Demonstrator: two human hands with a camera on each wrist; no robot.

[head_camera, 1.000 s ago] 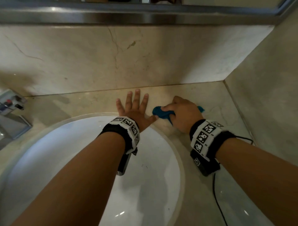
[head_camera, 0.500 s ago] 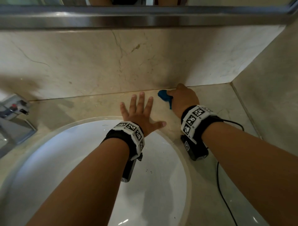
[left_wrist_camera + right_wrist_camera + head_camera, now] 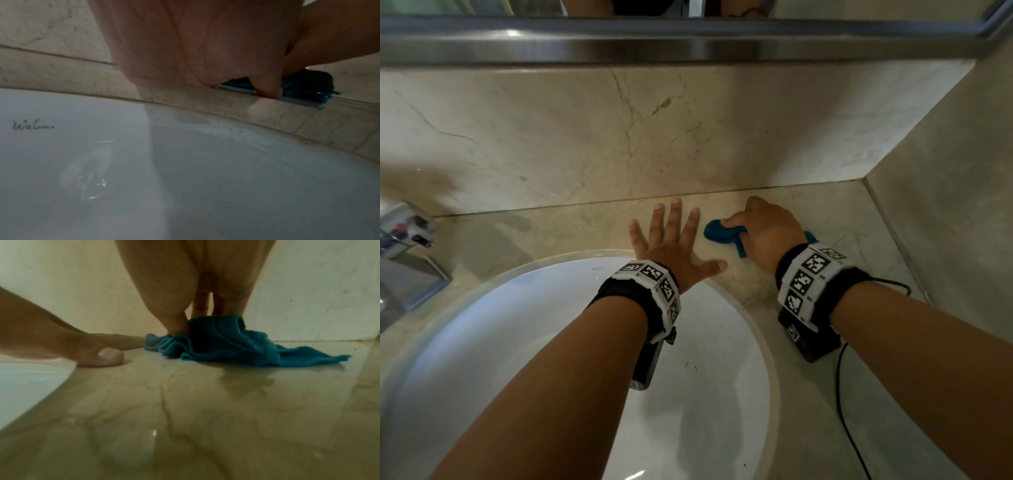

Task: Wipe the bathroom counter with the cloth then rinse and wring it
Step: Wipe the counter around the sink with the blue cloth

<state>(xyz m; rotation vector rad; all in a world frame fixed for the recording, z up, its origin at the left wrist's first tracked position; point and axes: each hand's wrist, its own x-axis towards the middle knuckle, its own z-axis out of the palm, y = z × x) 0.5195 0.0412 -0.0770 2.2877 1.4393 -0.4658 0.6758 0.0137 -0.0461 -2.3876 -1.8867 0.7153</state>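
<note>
Blue cloth [image 3: 722, 234] bunched under the right hand [image 3: 767, 229], grip curled round it on the counter [image 3: 842, 219], trailing rightward; left hand [image 3: 671, 240] flat, fingers spread, just beside its left end.

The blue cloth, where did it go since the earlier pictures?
The right hand pushed the cloth back to the wall, then pulled it forward again, gripping it throughout. The left hand stayed flat on the counter by the sink.
</note>
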